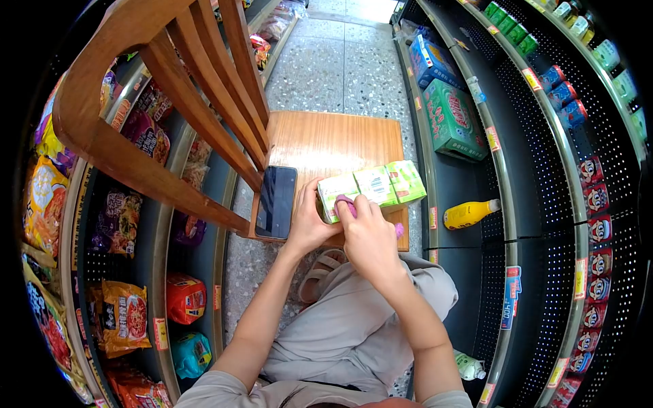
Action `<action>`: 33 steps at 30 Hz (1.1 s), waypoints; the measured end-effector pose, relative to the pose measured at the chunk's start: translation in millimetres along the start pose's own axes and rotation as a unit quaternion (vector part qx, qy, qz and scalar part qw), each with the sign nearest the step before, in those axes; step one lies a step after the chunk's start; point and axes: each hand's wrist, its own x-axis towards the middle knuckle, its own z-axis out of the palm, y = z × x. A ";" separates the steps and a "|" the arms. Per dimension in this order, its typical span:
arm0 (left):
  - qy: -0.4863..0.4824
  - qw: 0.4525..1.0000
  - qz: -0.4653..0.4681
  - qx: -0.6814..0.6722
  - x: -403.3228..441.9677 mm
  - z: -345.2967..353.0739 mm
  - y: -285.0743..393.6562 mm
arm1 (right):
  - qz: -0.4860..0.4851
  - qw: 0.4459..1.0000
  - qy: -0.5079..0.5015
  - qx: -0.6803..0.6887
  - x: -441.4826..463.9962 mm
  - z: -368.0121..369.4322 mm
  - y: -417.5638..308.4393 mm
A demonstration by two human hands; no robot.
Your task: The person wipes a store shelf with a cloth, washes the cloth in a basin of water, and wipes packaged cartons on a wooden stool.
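Observation:
Over the seat of a wooden chair [326,139] is a row of green-and-white drink cartons [373,184], joined side by side, with a barcode on the middle one. My left hand [309,224] grips the left end of the row, thumb and fingers around its near corner. A pink-purple cloth [345,202] is bunched in the closed fingers of my right hand [369,236], pressed against the left carton. Another bit of the cloth sticks out at the right of that hand. Left of the cartons, a dark phone [277,202] lies on the seat.
Shelves with bagged noodles [124,316] run along the left. On the right shelves are a green box [454,121], a blue box [432,61], a yellow bottle lying on its side [471,213] and several cans [563,95]. The chair's slatted back [197,88] rises at left.

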 end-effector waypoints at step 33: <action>0.010 0.999 0.017 -0.030 0.6 3.6 -7.0 | 0.011 0.999 -0.044 0.011 -12.2 -6.0 -3.4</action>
